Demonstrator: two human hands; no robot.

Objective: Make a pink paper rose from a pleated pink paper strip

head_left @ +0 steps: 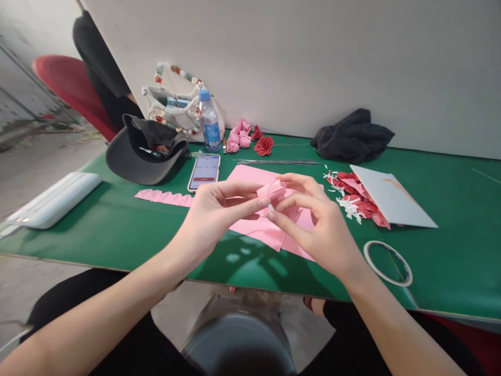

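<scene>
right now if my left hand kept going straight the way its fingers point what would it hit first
The left hand would meet the folded pink paper first, as its fingertips already seem to be on it. Just past that lies the right hand, though depth is hard to judge from this view.

A pink paper flower (pixel 271 191) (partly formed, its layered folds loosely gathered) is pinched between the left hand (pixel 219 219) and right hand (pixel 317 227), and is held tilted above a flat pink paper sheet (pixel 258 232).

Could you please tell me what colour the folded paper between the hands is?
The folded paper is light pink, shown best in the head view.
</scene>
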